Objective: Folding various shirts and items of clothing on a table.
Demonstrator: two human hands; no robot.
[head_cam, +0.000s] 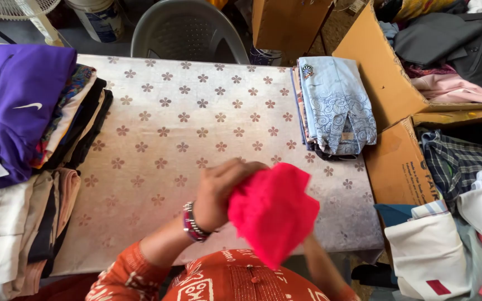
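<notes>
A bright red cloth (pixel 274 214) is bunched up and held above the near edge of the table (pixel 157 139). My left hand (pixel 221 187) grips its upper left part, fingers closed on the fabric. My right hand is hidden behind the red cloth; only the right forearm (pixel 322 267) shows below it, reaching up into the cloth. A beaded bracelet sits on my left wrist.
A stack of folded clothes topped by a purple garment (pixel 15 106) covers the table's left side. A folded light blue patterned pile (pixel 336 106) lies at the right. Cardboard boxes (pixel 389 83) full of clothes stand to the right. A grey plastic chair (pixel 188 30) is behind the table.
</notes>
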